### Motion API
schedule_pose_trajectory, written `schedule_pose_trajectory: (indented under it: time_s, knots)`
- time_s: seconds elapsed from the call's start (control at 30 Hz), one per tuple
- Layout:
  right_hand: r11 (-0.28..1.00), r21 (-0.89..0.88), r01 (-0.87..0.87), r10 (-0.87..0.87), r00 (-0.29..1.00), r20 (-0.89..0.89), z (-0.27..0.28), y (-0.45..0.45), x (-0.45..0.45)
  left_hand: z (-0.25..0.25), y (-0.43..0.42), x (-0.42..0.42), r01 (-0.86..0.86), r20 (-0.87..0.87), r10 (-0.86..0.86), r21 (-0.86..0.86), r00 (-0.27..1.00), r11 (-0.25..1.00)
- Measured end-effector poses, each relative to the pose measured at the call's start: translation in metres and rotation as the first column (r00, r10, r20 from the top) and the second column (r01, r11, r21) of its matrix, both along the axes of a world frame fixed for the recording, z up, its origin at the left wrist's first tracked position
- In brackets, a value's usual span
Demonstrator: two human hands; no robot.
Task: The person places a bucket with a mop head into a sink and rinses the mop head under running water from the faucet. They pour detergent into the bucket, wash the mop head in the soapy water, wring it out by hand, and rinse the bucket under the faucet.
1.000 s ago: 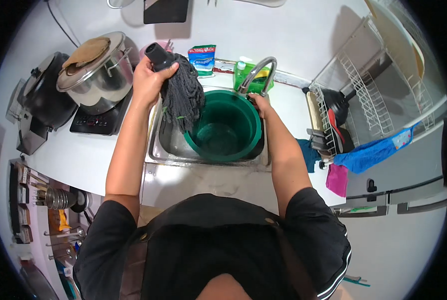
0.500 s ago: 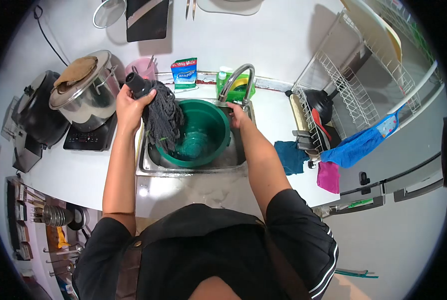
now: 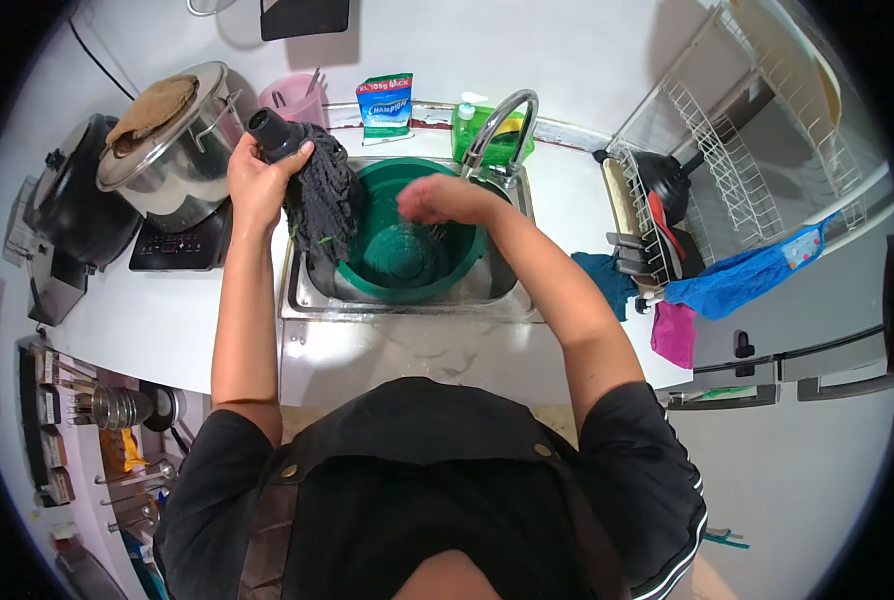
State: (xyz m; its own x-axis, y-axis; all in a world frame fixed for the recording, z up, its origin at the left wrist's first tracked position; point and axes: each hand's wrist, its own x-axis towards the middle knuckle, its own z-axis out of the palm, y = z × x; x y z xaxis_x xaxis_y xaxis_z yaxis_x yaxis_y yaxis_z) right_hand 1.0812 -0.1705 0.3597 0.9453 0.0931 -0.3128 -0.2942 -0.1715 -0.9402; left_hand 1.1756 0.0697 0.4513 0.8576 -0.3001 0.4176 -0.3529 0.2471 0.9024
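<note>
At left, the left hand (image 3: 257, 192) clasps a mop head (image 3: 323, 195) whose strands, overhanging the green basin (image 3: 409, 293), might drip outside; the right hand (image 3: 449, 199) is loosely open.

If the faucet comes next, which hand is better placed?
Right, I'd judge. The right hand appears empty over the green tub, close to the faucet, while the left hand is occupied gripping the dark mop head farther away.

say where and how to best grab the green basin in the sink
Probably the near rim of the green basin, from the person's side, fingers over its edge: that stretch lies bare, while the mop head hangs at the left and the faucet rises behind.
</note>
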Motion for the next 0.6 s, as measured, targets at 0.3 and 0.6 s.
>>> schedule_pose_trajectory:
  time_s: [0.3,0.6]
  knots:
    - [0.95,0.244,0.193,-0.197,0.98,-0.011,-0.021,0.004,0.022,-0.011,0.0,0.007,-0.022,0.037,0.019,0.094,0.999,0.995]
    - [0.951,0.055,0.305,-0.307,0.95,0.051,-0.051,-0.006,0.042,0.001,0.006,0.01,-0.015,-0.002,0.015,0.077,1.0,0.997]
